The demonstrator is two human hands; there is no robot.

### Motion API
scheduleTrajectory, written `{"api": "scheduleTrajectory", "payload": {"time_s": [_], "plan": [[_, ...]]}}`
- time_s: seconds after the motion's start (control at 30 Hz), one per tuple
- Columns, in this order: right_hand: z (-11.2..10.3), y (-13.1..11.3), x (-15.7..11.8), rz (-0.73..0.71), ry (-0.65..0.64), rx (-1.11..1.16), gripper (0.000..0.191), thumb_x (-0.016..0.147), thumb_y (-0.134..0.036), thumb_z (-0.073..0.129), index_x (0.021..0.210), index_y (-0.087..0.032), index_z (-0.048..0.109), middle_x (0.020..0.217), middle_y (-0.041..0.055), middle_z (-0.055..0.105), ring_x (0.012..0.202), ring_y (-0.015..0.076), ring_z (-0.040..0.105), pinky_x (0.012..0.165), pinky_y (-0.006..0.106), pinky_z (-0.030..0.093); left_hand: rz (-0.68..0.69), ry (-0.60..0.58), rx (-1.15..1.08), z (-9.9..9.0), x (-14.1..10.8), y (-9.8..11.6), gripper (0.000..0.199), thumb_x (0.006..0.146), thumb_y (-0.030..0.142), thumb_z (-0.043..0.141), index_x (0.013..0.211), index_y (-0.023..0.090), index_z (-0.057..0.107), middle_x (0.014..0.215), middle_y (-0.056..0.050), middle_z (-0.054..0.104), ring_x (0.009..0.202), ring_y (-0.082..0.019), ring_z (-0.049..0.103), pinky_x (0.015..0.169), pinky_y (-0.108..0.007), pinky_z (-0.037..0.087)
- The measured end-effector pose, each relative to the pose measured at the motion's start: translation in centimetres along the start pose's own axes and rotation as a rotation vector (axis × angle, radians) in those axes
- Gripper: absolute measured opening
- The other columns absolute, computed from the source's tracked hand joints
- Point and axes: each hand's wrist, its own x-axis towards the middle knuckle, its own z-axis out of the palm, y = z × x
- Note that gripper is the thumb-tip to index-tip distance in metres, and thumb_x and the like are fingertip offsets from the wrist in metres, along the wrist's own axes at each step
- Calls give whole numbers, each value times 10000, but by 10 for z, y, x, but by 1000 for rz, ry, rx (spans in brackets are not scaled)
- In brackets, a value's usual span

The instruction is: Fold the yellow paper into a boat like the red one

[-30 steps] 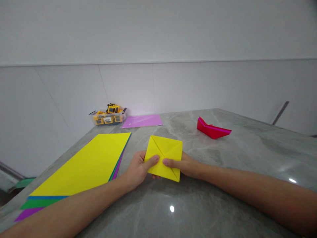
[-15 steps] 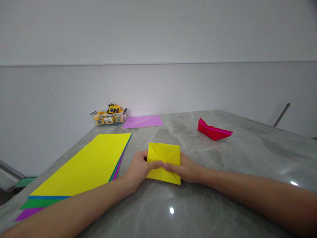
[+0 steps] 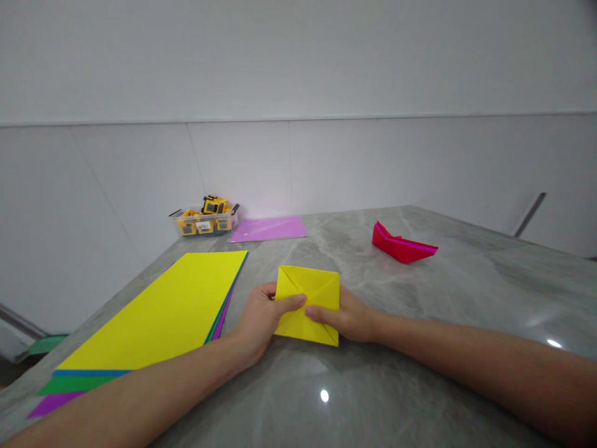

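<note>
A folded yellow paper square [image 3: 310, 286] with creases meeting at its middle is held up between my hands, its face toward me. My left hand [image 3: 261, 314] grips its left side, thumb on the front near the centre. From the right side my right hand [image 3: 352, 316] grips it, with that thumb also lying on the front near the centre. The other fingers of both hands are mostly hidden behind the paper.
Left on the grey table [image 3: 261, 410] lies a stack of coloured sheets [image 3: 158, 311], yellow on top. Farther back are a clear box of yellow toy vehicles [image 3: 205, 223] and a purple sheet [image 3: 270, 229]. A red folded paper boat [image 3: 403, 247] sits at the right.
My left thumb has shifted slightly up and left, so the two thumb tips are a little farther apart. The yellow square has moved very slightly up and left.
</note>
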Motion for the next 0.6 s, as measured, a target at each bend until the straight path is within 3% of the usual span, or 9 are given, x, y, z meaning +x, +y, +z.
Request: {"api": "scheduleTrajectory", "payload": {"time_s": [0.33, 0.43, 0.5, 0.6], "plan": [[0, -7, -4, -17, 0, -68, 370, 819, -387, 610, 1107, -168, 531, 999, 88, 643, 853, 199, 623, 727, 345, 527, 51, 42, 64, -1, -1, -2, 245, 597, 234, 776, 781, 115, 665, 768, -77, 703, 650, -207, 651, 628, -318, 512], [1, -8, -3, -24, 13, -90, 356, 820, -395, 607, 1087, -167, 548, 971, 83, 653, 824, 196, 629, 714, 341, 531, 163, 129, 99, -2, -1, -6, 275, 614, 263, 781, 696, 160, 540, 682, -8, 656, 583, -155, 612, 549, -258, 482], [1, -9, -2, -21, 11, -96, 346, 827, -397, 597, 1083, -168, 557, 966, 82, 658, 826, 198, 633, 721, 345, 533, 257, 181, 99, -2, -1, -7, 409, 605, 249, 793, 651, 192, 391, 606, 49, 589, 536, -121, 573, 506, -222, 454], [2, -9, -3, -21, 3, -82, 349, 833, -378, 594, 1108, -168, 549, 1007, 90, 654, 870, 209, 636, 753, 357, 534, 300, 173, 45, -1, 0, -6, 512, 590, 205, 806, 714, 220, 309, 607, 77, 572, 541, -128, 584, 519, -233, 477]]}}
